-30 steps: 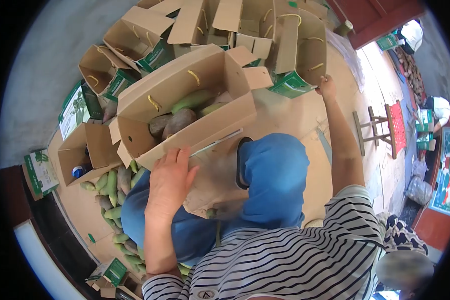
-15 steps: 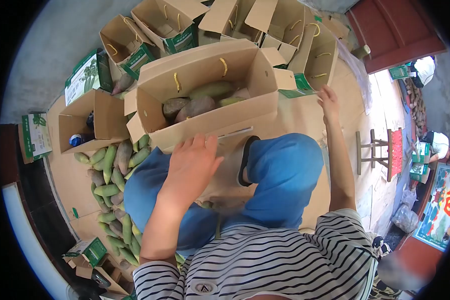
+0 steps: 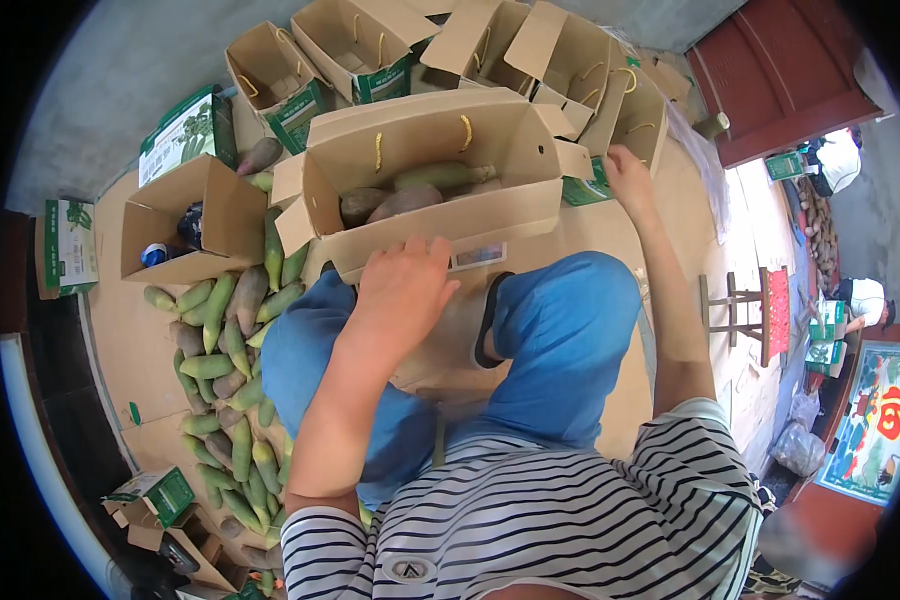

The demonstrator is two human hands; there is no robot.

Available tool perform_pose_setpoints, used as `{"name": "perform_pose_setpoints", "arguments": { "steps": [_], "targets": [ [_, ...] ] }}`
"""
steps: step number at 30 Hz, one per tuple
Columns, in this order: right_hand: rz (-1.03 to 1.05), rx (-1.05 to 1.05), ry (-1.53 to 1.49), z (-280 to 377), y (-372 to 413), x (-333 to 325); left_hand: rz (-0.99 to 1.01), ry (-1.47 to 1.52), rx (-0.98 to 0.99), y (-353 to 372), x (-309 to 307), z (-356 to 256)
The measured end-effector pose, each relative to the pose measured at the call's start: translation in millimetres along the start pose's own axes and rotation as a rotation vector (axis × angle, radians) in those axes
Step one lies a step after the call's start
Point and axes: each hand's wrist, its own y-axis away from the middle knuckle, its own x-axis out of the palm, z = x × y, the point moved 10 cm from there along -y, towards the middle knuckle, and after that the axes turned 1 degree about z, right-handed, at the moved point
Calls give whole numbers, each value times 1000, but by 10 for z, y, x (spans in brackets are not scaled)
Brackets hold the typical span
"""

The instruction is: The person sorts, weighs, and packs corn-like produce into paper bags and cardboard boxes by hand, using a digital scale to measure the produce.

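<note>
A large open cardboard box (image 3: 510, 205) with yellow rope handles stands in front of my knees. Inside it lie a green radish (image 3: 440, 177) and several darker purplish ones. My left hand (image 3: 402, 290) is at the near wall of the box, back upward, its fingers extended and slightly apart. Just beyond the box's right end, my right hand (image 3: 627, 178) is beside a green-printed flap (image 3: 587, 187); its fingers are bent together, and whatever they may hold is too small to make out.
Several open boxes (image 3: 360, 60) line the back wall. A pile of green radishes (image 3: 232, 370) lies left of my legs, below a smaller box (image 3: 232, 215). A wooden stool (image 3: 745, 305) stands right. People (image 3: 838, 160) are at the far right.
The view has shifted a little. My right hand has moved up and inward toward the right end of the box. The left hand remains by the near wall.
</note>
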Motion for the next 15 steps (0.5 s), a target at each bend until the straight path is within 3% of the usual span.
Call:
{"name": "perform_pose_setpoints", "arguments": {
  "steps": [2,5,8,12,15],
  "targets": [
    [-55,53,205,-692,53,177,-27,-24,14,-3,-38,12],
    [-120,-44,221,-1071,127,513,-39,-50,32,-1,-12,-4],
    [-111,-93,30,-1157,-4,795,20,-30,2,-38,40,-11],
    [-60,15,-139,-1236,-204,786,13,-49,3,-77,55,-19],
    [-140,144,195,-1420,-274,543,-1,-70,17,-87,39,-39]
  ]
}}
